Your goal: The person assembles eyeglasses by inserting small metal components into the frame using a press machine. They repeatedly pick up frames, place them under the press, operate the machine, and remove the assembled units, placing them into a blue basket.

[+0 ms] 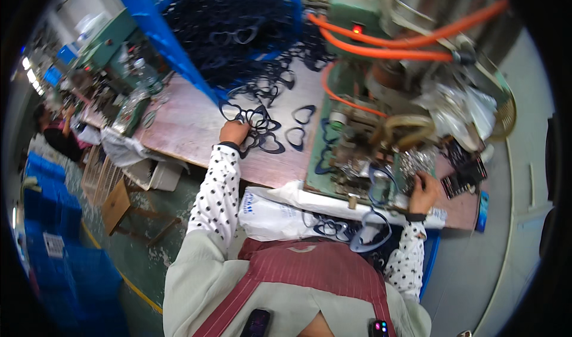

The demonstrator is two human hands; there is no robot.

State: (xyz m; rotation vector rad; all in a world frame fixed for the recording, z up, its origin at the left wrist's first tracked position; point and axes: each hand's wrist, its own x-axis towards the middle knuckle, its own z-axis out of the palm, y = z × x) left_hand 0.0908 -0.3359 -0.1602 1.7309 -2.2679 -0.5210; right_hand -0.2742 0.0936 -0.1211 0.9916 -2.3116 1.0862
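Note:
My left hand [234, 133] is on the table with its fingers closed at the edge of a cluster of dark heart-shaped glasses frames [260, 119], gripping one of them. A separate heart-shaped frame [300, 127] lies to the right of that cluster. My right hand [424, 193] is at the front right of the green machine, fingers bent together beside a heap of small shiny parts [413, 163]. Whether a part is in those fingers is too small to tell. A blue glasses frame [370, 233] hangs at the machine's front edge, left of my right hand.
A blue crate [179, 45] full of dark frames stands at the back left, frames spilling from it. Orange hoses [387, 50] cross over the machine [316, 158]. Clear plastic bags [456, 102] sit behind the right hand. Another person [59, 134] is far left.

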